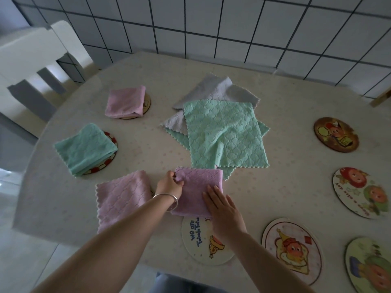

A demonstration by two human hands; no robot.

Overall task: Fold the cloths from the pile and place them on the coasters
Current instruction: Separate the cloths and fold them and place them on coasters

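**Desk:** Forearms fill the bottom of the shot. What are the hands doing?

**Photographer:** Both work one pink cloth (pixel 197 192). The left hand (pixel 169 185), a silver bangle (pixel 167 198) on its wrist, pinches the cloth's left edge near the far corner, fingers closed on the fabric. The right hand (pixel 222 206) lies open and flat, palm down, pressing the cloth's near right part to the table (pixel 285 115).

**Desk:** Where does it go?

**Photographer:** Likely the lettered coaster (pixel 203 244) directly under the right wrist; the cloth's near edge already overlaps its rim. Three folded cloths lie left of the left hand: a pink one (pixel 122 197) just beside it, a green one (pixel 84 146) farther off, and another pink (pixel 125 101) beyond that.

**Desk:** And the pile?

**Photographer:** Beyond both hands, a green cloth (pixel 224 134) lies spread over grey ones (pixel 213 89). Four bare coasters (pixel 336 135) sit right of the right hand.

**Desk:** How does she finish this fold cleanly?

**Photographer:** Judging from the grip, she should keep the flat palm as an anchor, line up the scalloped edges before creasing, then slide the square back to centre on the coaster.
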